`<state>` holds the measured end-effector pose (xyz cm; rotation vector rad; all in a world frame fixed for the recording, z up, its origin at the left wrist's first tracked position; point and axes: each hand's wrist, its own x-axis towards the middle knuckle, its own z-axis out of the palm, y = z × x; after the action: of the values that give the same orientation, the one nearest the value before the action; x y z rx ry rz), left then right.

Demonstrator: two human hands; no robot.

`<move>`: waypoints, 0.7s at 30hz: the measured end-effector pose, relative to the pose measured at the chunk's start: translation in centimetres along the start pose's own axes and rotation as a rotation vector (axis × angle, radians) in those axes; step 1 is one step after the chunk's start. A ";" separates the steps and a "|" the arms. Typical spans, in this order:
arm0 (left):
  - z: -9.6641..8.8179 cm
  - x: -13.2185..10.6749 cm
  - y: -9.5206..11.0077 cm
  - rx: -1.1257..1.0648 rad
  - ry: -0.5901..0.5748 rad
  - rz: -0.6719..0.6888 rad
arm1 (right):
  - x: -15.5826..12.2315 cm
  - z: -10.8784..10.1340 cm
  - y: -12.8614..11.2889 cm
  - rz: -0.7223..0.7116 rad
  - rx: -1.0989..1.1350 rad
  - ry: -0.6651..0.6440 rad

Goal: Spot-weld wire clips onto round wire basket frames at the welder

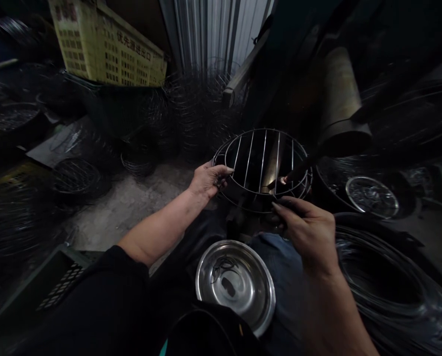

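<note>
Pinching its left edge between thumb and fingertips, the left hand holds a round rack of silvery wire, its thin bars crossing a double-ringed rim. The rack is out in front of the person, beyond a shiny round steel bowl at the lap. The right hand is at the rack's near edge, thumb and forefinger drawn close together (whether they grip the rim or some small piece, I cannot tell).

Over the right part of the rack reaches a dark metal arm with a copper-coloured tip; a brass-coloured metal bar shows between the wires. Whether the tip touches the wire is unclear. Above and to the right hangs a thick, dull grey cylinder.

In the bowl lie several thin, dark, curved wire pieces, beside a dark patch on its bottom. A leg in blue denim is just right of the bowl. Farther right sits a big coil of dark glossy wire. On the left stand a yellow plastic crate with red characters and, nearer, a dark green slatted crate, with grey floor between them.
</note>
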<state>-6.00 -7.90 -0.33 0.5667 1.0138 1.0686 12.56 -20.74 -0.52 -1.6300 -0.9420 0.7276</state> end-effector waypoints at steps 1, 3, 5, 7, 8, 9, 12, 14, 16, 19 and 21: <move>0.0 0.1 0.1 -0.003 -0.007 -0.003 | -0.1 0.1 -0.2 0.012 0.025 0.011; 0.0 0.2 0.2 0.001 -0.018 0.011 | -0.1 0.4 -0.5 0.040 0.054 0.075; 0.1 0.3 0.3 0.011 -0.025 0.032 | 0.0 0.8 -0.6 0.077 0.070 0.132; 0.1 0.2 0.3 0.022 -0.033 0.042 | 0.0 1.0 -0.7 0.104 0.077 0.136; 0.1 0.2 0.3 0.027 -0.032 0.041 | 0.0 1.1 -0.6 0.109 0.074 0.129; 0.1 0.2 0.3 0.030 -0.031 0.039 | -0.1 1.1 -0.6 0.112 0.070 0.122; 0.2 0.1 0.4 0.026 -0.022 0.020 | -0.3 1.3 -0.4 0.107 0.104 0.153; 0.2 0.1 0.4 0.018 -0.024 0.010 | -0.5 1.7 -0.1 0.070 0.163 0.210; 0.3 0.1 0.4 0.013 -0.023 0.003 | -0.7 2.2 0.2 0.015 0.228 0.257; 0.5 0.3 0.5 0.014 -0.028 -0.003 | -0.8 2.9 0.8 -0.040 0.279 0.295; 0.6 0.5 0.6 0.020 -0.030 -0.008 | -0.8 3.1 1.2 -0.058 0.273 0.314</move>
<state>-5.70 -7.13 0.26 0.5926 1.0012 1.0411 9.80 -20.01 -2.42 -1.4184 -0.6315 0.5154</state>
